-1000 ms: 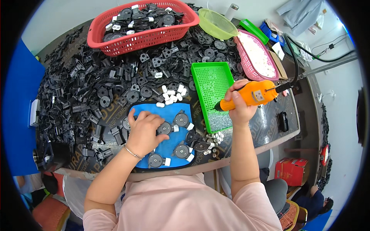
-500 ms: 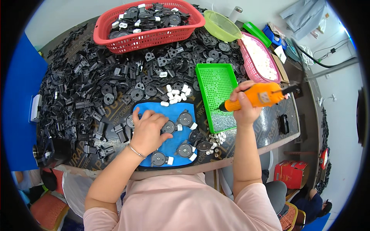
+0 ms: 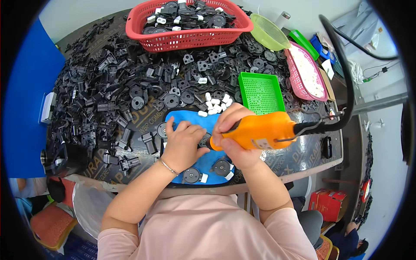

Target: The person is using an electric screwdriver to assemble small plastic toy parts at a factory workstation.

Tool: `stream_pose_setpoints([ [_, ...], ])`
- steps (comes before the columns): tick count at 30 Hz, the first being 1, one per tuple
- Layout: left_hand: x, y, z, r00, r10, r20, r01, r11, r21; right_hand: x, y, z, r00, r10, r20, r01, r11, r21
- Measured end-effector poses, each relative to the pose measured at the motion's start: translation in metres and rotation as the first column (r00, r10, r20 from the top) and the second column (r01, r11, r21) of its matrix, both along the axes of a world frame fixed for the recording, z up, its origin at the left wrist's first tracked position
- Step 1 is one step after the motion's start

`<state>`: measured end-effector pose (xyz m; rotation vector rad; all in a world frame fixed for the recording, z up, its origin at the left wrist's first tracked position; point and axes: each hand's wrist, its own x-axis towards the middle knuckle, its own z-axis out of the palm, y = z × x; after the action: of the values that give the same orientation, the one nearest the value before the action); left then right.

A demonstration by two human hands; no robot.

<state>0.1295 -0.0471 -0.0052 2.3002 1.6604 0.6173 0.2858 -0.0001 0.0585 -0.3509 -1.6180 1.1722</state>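
In the head view, the right hand is wrapped tightly round an orange electric screwdriver, whose black cable runs off toward the right end of the worktop. Its nose points left at a black disc part on the blue mat, near the middle of the worktop's near edge; the left hand and the tool cover much of that disc, so exact contact cannot be told. The left hand, a bracelet at its wrist, lies over the mat with fingers bent and spread, thumb and forefinger apart beside the same disc; whether they grip it cannot be told.

Closer to the near edge, two more disc parts with white end pieces lie on the mat, one left of the other. White plastic pieces lie by the mat's far right corner. Farther right stands a green perforated tray. Loose black plastic parts cover the worktop's left and far areas. Along its far edge stand a red basket heaped with assemblies, a yellow-green colander and, toward the far right corner, a pink basket of white pieces.
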Motion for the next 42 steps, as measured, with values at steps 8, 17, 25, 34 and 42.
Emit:
stream_pose_setpoints([
  [8,0.001,0.0,-0.001,1.0,0.019,-0.005,-0.019,1.0,0.005,-0.007,0.001,-0.006,0.995,0.095,-0.008,-0.095,0.995,-0.024],
  [17,0.003,0.003,0.0,0.999,0.009,-0.049,-0.008,1.0,0.003,-0.009,0.011,-0.005,0.991,0.13,0.026,-0.132,0.987,0.091],
  [25,0.002,-0.002,0.007,0.999,0.01,0.045,-0.009,1.0,-0.028,0.062,0.024,0.034,0.887,-0.084,-0.453,0.082,0.996,-0.024],
  [34,0.009,0.002,0.005,1.0,0.015,0.02,-0.015,1.0,-0.024,0.107,0.054,-0.014,0.814,-0.521,-0.257,0.514,0.852,-0.099],
  [42,0.005,-0.011,0.023,0.997,0.0,0.073,-0.001,1.0,0.025,0.113,0.06,-0.017,0.794,-0.577,-0.188,0.577,0.814,-0.062],
])
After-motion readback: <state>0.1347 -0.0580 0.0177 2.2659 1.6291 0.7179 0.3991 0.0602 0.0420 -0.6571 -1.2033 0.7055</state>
